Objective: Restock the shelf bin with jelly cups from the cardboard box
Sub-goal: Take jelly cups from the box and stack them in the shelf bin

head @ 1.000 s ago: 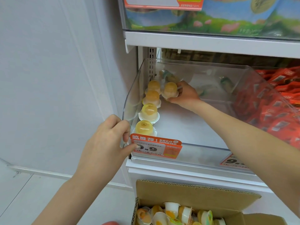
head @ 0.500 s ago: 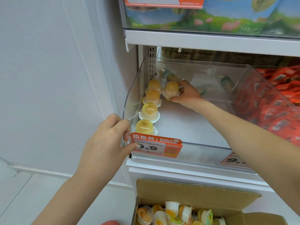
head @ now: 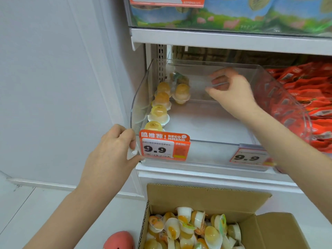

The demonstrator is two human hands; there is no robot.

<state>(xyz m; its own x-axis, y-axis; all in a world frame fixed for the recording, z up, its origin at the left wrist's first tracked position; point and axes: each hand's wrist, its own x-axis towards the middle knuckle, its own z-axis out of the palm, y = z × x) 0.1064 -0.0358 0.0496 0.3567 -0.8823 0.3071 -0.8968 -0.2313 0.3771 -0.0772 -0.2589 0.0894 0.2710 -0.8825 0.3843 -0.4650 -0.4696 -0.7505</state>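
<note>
A clear plastic shelf bin (head: pixel 206 146) sits on the middle shelf. Several yellow jelly cups (head: pixel 159 112) stand upside down in a row along its left wall, and one more jelly cup (head: pixel 181 93) stands beside the row at the back. My left hand (head: pixel 112 151) grips the bin's front left corner. My right hand (head: pixel 231 92) is inside the bin to the right of that cup, fingers loosely bent, holding nothing. Below, an open cardboard box (head: pixel 206 196) holds several jelly cups (head: pixel 190 229) in a heap.
Red snack packets (head: pixel 303 97) fill the neighbouring bin on the right. Orange 9.9 price tags (head: pixel 164 146) hang on the bin's front. A shelf with green and blue packs (head: pixel 233 13) is overhead. A white wall lies left; a pink object (head: pixel 118 239) sits by the box.
My right hand has let go of the jelly cup at the back and drawn away to the right. The cup now stands alone. My left hand has kept its hold on the bin.
</note>
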